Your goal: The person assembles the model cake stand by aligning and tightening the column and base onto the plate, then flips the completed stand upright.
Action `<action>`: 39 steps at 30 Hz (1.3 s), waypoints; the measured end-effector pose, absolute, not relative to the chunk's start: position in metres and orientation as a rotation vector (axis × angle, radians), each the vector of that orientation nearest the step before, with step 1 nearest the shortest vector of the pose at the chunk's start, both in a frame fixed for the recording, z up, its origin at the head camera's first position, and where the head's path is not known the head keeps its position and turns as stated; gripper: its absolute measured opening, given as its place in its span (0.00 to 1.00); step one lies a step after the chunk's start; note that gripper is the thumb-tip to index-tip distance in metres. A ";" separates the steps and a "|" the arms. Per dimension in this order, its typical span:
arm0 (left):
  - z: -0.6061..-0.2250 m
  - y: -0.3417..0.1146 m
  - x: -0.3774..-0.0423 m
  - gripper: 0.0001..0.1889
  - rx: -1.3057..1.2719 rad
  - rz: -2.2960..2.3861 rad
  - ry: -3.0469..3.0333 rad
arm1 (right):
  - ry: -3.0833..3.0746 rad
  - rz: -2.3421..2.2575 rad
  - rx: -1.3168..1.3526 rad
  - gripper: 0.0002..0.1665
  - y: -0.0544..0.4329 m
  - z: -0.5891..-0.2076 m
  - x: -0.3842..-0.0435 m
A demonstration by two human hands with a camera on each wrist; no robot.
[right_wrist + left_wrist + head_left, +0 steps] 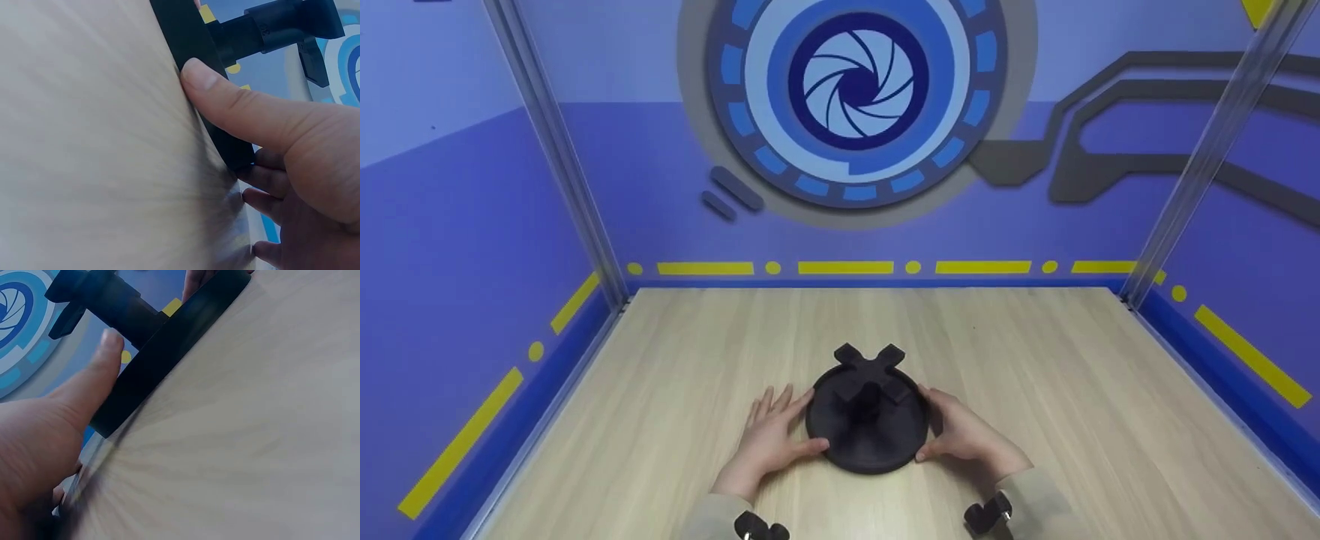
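Note:
A black stand (867,450) with a round, rimmed base rests on the wooden table. A short post rises from the base and carries a cross-shaped top (872,367). At the base's left edge, my left hand (772,442) touches the rim with thumb and forefinger, its other fingers spread. My right hand (964,435) lies along the opposite edge, thumb toward the near side and fingers toward the far side. From the right wrist, the thumb (219,93) shows against the side of the base (194,50), with fingertips reaching down by the tabletop.
The light wood table (697,345) runs back to a blue printed wall (622,187) with yellow dashes. Metal posts stand at the back left corner (562,150) and back right corner (1207,157). Blue side panels rise along both table edges.

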State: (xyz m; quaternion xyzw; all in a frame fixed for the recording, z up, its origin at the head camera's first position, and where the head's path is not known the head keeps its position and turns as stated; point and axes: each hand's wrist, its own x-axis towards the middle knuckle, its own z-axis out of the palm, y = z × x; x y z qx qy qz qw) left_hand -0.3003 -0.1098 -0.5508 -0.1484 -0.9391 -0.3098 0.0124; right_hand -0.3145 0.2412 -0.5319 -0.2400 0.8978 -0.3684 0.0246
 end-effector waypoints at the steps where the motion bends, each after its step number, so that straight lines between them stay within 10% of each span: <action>1: -0.551 -0.110 -0.300 0.54 -0.466 -0.963 -2.933 | 2.779 -1.139 -0.739 0.68 0.241 -0.532 -0.314; 39: -0.542 -0.107 -0.305 0.57 -0.588 -1.598 -2.618 | 2.535 -1.559 -0.666 0.62 0.244 -0.520 -0.317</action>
